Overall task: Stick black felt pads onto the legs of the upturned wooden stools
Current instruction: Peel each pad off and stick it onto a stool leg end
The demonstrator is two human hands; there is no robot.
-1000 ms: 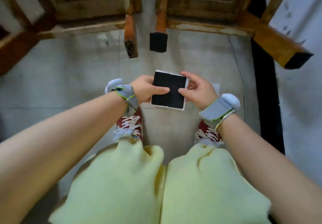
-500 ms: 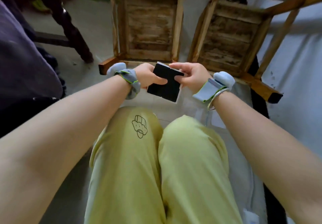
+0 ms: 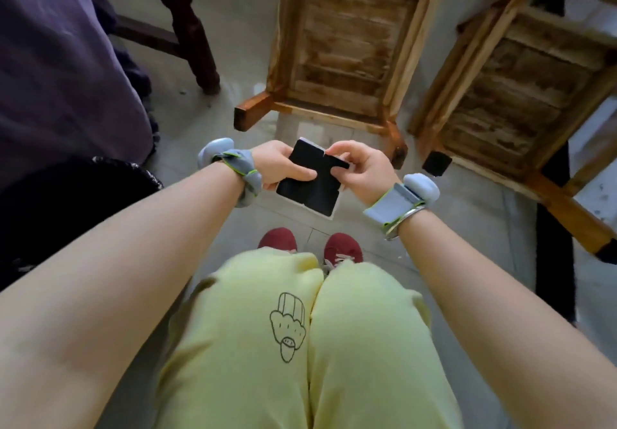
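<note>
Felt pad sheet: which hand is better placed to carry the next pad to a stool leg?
Right. The right hand already pinches a pad lifting off the sheet, while the left hand grips the sheet to steady it. The bare stool leg also lies on the right hand's side.

Bare grey tiled floor [image 3: 247, 61] is left open ahead-left — bounded by a dark turned wooden furniture leg [image 3: 187, 28] and two upturned wooden stools [image 3: 340, 51] ahead.

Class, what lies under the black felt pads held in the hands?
A white backing sheet shows along the felt pads' edges; the pads hide the rest. Below lies grey floor.
</note>
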